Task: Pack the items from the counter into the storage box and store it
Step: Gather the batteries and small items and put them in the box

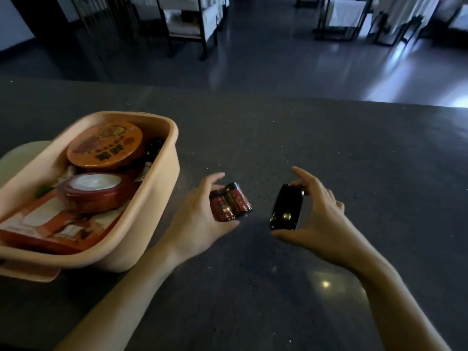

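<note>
so the left hand (200, 219) grips a battery pack (230, 205), the right hand (321, 219) pinches a black case (285, 207) end to end, and the storage box (154, 198) sits just left of both, left hand nearer

The dark grey, speckled stone desk (329, 148) shows a small glint of light towards its near edge. A peach plastic storage box (157, 198) with rounded corners stands at the left edge, on a flat peach plastic piece (33, 273) that juts out beneath it. A pale, flat rounded piece (22, 153) lies just behind the box. Near the middle, a pack of red-and-gold batteries (230, 205) and a glossy black oblong case (285, 211) are held low; whether either touches the desk cannot be told.
</note>
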